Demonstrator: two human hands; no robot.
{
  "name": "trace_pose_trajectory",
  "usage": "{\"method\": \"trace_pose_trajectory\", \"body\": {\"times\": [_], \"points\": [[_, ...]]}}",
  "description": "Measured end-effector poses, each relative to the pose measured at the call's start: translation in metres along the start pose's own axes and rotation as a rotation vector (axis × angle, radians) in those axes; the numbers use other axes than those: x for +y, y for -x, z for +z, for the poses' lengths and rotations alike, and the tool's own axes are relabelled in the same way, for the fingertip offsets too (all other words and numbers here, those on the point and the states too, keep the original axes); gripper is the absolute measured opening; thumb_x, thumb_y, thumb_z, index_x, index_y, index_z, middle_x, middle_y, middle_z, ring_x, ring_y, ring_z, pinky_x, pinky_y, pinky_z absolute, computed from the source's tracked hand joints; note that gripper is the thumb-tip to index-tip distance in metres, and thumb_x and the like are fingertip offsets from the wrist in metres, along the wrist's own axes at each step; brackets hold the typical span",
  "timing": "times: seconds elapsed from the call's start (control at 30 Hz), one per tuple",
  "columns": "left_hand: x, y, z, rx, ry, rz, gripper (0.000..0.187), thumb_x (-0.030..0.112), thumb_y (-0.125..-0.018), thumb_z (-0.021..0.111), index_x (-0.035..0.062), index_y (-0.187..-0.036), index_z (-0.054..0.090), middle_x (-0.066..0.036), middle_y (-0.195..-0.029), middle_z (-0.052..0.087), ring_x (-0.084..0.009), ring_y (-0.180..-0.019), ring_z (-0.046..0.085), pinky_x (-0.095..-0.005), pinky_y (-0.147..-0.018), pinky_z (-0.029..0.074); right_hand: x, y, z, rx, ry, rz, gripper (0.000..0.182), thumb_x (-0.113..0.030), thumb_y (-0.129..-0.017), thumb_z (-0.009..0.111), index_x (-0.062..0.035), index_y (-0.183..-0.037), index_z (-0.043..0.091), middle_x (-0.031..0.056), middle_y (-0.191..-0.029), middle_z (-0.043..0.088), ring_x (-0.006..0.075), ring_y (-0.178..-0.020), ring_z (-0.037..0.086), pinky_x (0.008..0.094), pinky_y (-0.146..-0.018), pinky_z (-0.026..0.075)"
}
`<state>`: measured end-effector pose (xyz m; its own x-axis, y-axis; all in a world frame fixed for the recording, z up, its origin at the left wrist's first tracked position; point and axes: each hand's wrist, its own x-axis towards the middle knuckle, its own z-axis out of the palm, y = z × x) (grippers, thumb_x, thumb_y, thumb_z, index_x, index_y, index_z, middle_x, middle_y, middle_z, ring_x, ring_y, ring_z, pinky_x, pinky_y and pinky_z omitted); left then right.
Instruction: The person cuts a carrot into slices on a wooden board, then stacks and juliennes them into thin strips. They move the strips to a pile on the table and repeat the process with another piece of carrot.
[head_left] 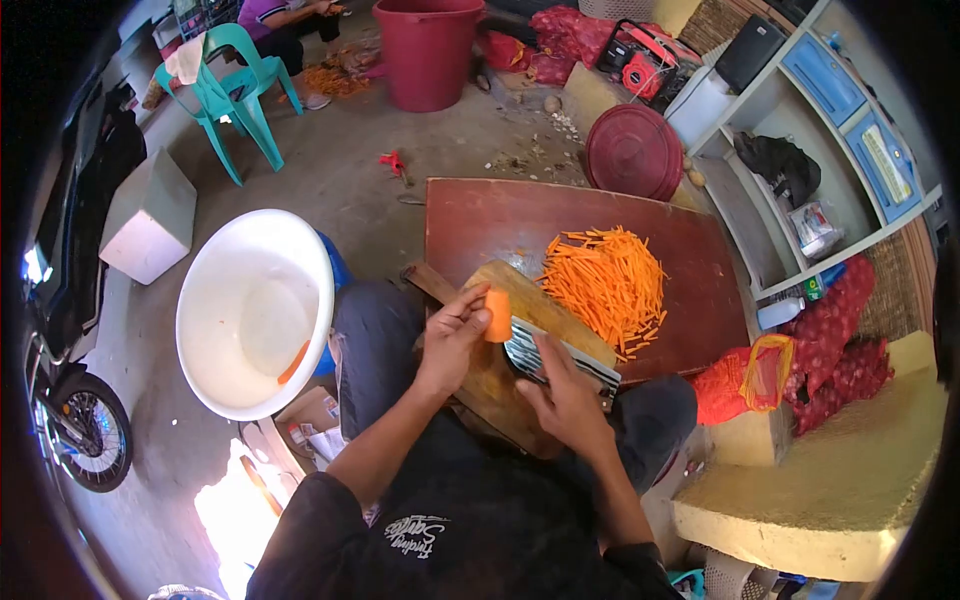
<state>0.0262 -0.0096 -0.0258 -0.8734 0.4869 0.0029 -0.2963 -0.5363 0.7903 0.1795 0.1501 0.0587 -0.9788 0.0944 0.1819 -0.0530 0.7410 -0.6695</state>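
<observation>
A short, thick piece of carrot [497, 316] stands upright between the fingers of my left hand [453, 340], above a wooden cutting board [490, 390]. My right hand [570, 396] is closed around a wide metal blade [524, 348], whose edge is close to the carrot piece. Whether the two touch is hard to tell. Beyond the board, a heap of thin carrot sticks [608, 288] lies on the red-brown tabletop [480, 220].
On the left is a white basin [255, 310] with a carrot [293, 362] inside. Farther off are a green chair [245, 90], a red tub [430, 50] and a seated person [285, 20]. Shelving [850, 130] and red net sacks [840, 340] stand on the right.
</observation>
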Motion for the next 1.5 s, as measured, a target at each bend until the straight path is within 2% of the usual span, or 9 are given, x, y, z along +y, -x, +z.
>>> {"method": "trace_pose_trajectory", "body": {"times": [0.23, 0.47, 0.63, 0.73, 0.87, 1.07, 1.1, 1.2, 1.5], "points": [[-0.001, 0.019, 0.01, 0.015, -0.055, 0.036, 0.049, -0.001, -0.11, 0.065, -0.0027, -0.159, 0.058, -0.009, -0.14, 0.072, -0.0124, -0.122, 0.066, -0.0284, -0.105, 0.055, 0.006, -0.06, 0.038, -0.01, -0.024, 0.024, 0.061, -0.018, -0.106, 0.072, 0.0027, -0.158, 0.046, 0.0327, -0.134, 0.067, 0.0515, -0.125, 0.065, 0.0508, -0.106, 0.053], [0.066, 0.005, 0.01, 0.058, 0.197, 0.328, 0.058, -0.001, -0.111, 0.059, -0.0014, -0.167, 0.043, -0.023, -0.163, 0.056, -0.0424, -0.149, 0.057, -0.0579, -0.127, 0.045, 0.019, -0.1, 0.01, 0.005, -0.185, 0.188, 0.053, -0.02, -0.107, 0.068, 0.0022, -0.153, 0.054, 0.0323, -0.136, 0.068, 0.0488, -0.123, 0.069, 0.0498, -0.101, 0.056], [0.035, 0.005, 0.007, -0.09, 0.022, -0.001, 0.086, 0.015, -0.103, 0.08, -0.0013, -0.173, 0.032, -0.022, -0.167, 0.052, -0.0374, -0.152, 0.053, -0.0514, -0.127, 0.045, 0.006, -0.089, 0.022, 0.067, 0.035, -0.205, 0.06, -0.014, -0.106, 0.07, 0.0035, -0.16, 0.049, 0.0343, -0.149, 0.062, 0.0508, -0.132, 0.066, 0.0511, -0.111, 0.054], [0.035, 0.01, 0.018, -0.167, 0.118, 0.206, 0.09, 0.017, -0.103, 0.08, 0.0004, -0.175, 0.028, -0.022, -0.168, 0.05, -0.0378, -0.152, 0.054, -0.051, -0.124, 0.047, 0.012, -0.093, 0.022, 0.006, 0.157, -0.074, 0.059, -0.013, -0.106, 0.069, 0.0027, -0.159, 0.048, 0.0337, -0.147, 0.063, 0.0511, -0.132, 0.065, 0.052, -0.112, 0.053], [0.062, 0.004, -0.003, 0.004, 0.126, 0.059, 0.087, 0.015, -0.106, 0.076, 0.003, -0.176, 0.026, -0.023, -0.164, 0.055, -0.0393, -0.151, 0.056, -0.0492, -0.122, 0.049, 0.018, -0.079, -0.004, -0.034, 0.169, 0.128, 0.064, -0.011, -0.105, 0.068, 0.0028, -0.162, 0.043, 0.0325, -0.147, 0.064, 0.0501, -0.133, 0.065, 0.0534, -0.111, 0.053], [0.017, 0.01, 0.009, -0.203, -0.372, 0.13, 0.069, -0.001, -0.097, 0.085, -0.0065, -0.159, 0.055, -0.013, -0.153, 0.065, -0.0178, -0.131, 0.066, -0.0368, -0.115, 0.053, 0.006, -0.063, 0.024, 0.0, 0.092, -0.202, 0.077, -0.01, -0.106, 0.068, 0.003, -0.171, 0.029, 0.037, -0.146, 0.062, 0.0523, -0.134, 0.064, 0.0546, -0.11, 0.053], [0.02, 0.008, 0.004, -0.201, -0.354, 0.076, 0.067, -0.001, -0.097, 0.084, -0.0073, -0.158, 0.056, -0.013, -0.15, 0.067, -0.0179, -0.129, 0.067, -0.0356, -0.113, 0.055, -0.008, -0.062, 0.017, -0.1, -0.048, 0.034, 0.083, -0.01, -0.105, 0.071, 0.0013, -0.173, 0.025, 0.0394, -0.147, 0.06, 0.0542, -0.135, 0.062, 0.0557, -0.11, 0.052], [0.012, 0.005, -0.006, -0.16, -0.37, 0.089, 0.06, 0.0, -0.097, 0.085, -0.0073, -0.152, 0.062, -0.011, -0.138, 0.073, -0.0169, -0.122, 0.07, -0.0313, -0.106, 0.058, -0.01, -0.057, 0.011, -0.139, -0.209, 0.174, 0.081, -0.012, -0.105, 0.072, 0.0007, -0.171, 0.028, 0.0383, -0.148, 0.06, 0.0552, -0.134, 0.062, 0.0565, -0.109, 0.052], [0.019, 0.011, -0.001, 0.021, -0.715, 0.231, 0.057, 0.007, -0.09, 0.092, -0.0046, -0.141, 0.071, -0.02, -0.135, 0.076, -0.0223, -0.121, 0.072, -0.0352, -0.102, 0.058, 0.032, 0.013, -0.039, -0.011, 0.326, 0.098, 0.053, -0.02, -0.097, 0.082, 0.0005, -0.142, 0.066, 0.0262, -0.135, 0.069, 0.0489, -0.12, 0.065, 0.0543, -0.104, 0.052]]}}
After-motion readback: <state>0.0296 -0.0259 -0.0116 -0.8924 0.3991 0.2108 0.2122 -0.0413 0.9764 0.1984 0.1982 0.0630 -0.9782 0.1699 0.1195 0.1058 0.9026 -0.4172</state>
